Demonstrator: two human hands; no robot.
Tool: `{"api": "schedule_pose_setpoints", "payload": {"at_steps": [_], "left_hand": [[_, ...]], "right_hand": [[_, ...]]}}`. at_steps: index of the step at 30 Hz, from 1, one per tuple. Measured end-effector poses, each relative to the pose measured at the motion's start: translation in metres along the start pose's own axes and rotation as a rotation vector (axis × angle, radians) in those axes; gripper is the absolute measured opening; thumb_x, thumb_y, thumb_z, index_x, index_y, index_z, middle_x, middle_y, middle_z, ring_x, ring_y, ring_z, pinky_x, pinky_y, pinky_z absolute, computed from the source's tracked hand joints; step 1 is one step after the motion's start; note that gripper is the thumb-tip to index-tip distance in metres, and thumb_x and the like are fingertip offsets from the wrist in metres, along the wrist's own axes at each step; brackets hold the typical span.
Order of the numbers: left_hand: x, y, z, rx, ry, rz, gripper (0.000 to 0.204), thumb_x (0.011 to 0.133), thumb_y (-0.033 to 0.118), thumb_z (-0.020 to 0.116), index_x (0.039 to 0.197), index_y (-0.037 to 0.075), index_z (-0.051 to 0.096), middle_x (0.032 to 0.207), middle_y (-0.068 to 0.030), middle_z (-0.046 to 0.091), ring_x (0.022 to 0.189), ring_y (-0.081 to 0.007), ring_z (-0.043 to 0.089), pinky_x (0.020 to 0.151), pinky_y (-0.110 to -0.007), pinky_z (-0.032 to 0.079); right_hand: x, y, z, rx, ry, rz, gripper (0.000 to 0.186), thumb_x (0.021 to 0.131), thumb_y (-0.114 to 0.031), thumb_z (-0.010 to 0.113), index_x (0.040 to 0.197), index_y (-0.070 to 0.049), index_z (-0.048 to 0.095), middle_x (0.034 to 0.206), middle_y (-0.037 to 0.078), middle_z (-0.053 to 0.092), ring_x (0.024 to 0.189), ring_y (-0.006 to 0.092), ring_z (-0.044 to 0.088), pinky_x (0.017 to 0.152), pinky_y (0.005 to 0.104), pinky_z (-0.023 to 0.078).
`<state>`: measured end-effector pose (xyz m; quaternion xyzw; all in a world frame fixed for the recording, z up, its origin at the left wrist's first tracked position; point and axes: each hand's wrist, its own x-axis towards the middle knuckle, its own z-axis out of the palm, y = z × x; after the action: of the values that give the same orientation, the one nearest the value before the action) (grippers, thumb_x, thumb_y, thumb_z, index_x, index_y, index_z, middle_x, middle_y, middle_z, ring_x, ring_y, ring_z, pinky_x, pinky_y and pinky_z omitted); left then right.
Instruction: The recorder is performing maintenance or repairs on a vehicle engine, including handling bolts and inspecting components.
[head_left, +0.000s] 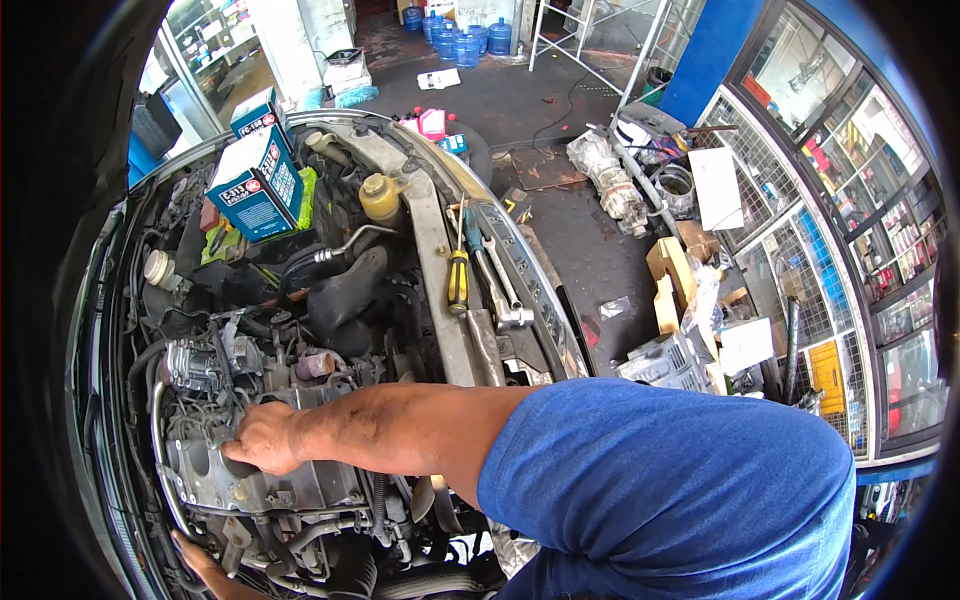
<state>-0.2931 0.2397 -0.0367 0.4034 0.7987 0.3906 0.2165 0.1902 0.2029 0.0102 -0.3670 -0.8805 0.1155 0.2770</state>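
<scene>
Right hand (268,438) on the engine (318,486), left hand (192,555) beside it (whether fingers (240,450) grip, I cannot tell)

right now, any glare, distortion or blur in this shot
Head view: black fisheye rim, windowed wall at right visibly bent; head view: white panel nearly blown out, dark gaps around the engine, right hand reasonably sharp.

Yellow screwdriver (458,282) and wrench (501,272) on pale metal crossmember (431,235)
</scene>
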Motion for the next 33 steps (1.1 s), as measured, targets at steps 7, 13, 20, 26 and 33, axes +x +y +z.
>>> {"api": "schedule_pose_setpoints", "payload": {"at_steps": [7, 13, 20, 26, 33], "left_hand": [[-0.049, 0.017, -0.068, 0.802, 0.165, 0.375, 0.043, 0.098, 0.018, 0.035, 0.137, 0.004, 0.044, 0.129, -0.0204, 0.057, 0.120, -0.0347, 0.053, 0.100, -0.041, 0.043], [-0.051, 0.039, 0.044, 0.848, 0.091, 0.350, 0.053, 0.096, 0.043, 0.034, 0.126, 0.005, 0.055, 0.118, -0.0197, 0.063, 0.108, -0.0383, 0.060, 0.090, -0.047, 0.049], [-0.085, 0.075, 0.007, 0.818, 0.121, -0.052, 0.095, 0.073, 0.083, 0.048, 0.122, 0.002, 0.060, 0.124, -0.0234, 0.058, 0.118, -0.0350, 0.055, 0.099, -0.044, 0.044], [-0.086, 0.073, 0.005, 0.754, 0.108, -0.035, 0.092, 0.074, 0.080, 0.051, 0.116, 0.000, 0.063, 0.115, -0.0251, 0.063, 0.112, -0.0358, 0.059, 0.096, -0.043, 0.046], [-0.089, 0.089, 0.018, 0.755, 0.089, -0.119, 0.096, 0.070, 0.082, 0.053, 0.125, 0.004, 0.059, 0.127, -0.0220, 0.057, 0.119, -0.0351, 0.055, 0.100, -0.046, 0.043]], "right_hand": [[0.014, -0.037, -0.017, 0.186, -0.090, 0.030, 0.019, 0.074, -0.017, 0.058, 0.093, -0.013, 0.060, 0.084, 0.013, 0.066, 0.082, 0.0350, 0.066, 0.064, 0.0476, 0.053], [0.005, 0.007, 0.011, -0.022, -0.099, 0.083, 0.039, 0.080, -0.021, 0.063, 0.118, -0.012, 0.056, 0.093, 0.015, 0.067, 0.086, 0.0351, 0.065, 0.076, 0.0468, 0.052], [0.014, -0.008, 0.020, 0.005, 0.048, -0.139, 0.041, 0.081, -0.016, 0.063, 0.120, -0.005, 0.051, 0.090, 0.016, 0.067, 0.082, 0.0349, 0.065, 0.079, 0.0436, 0.050], [0.014, -0.009, 0.020, -0.005, 0.040, -0.102, 0.044, 0.080, -0.014, 0.066, 0.120, -0.007, 0.051, 0.089, 0.012, 0.067, 0.080, 0.0334, 0.064, 0.077, 0.0433, 0.049], [0.010, -0.005, 0.010, -0.032, 0.011, -0.006, 0.032, 0.082, -0.022, 0.063, 0.112, -0.014, 0.056, 0.086, 0.014, 0.067, 0.077, 0.0367, 0.065, 0.067, 0.0493, 0.052]]}}
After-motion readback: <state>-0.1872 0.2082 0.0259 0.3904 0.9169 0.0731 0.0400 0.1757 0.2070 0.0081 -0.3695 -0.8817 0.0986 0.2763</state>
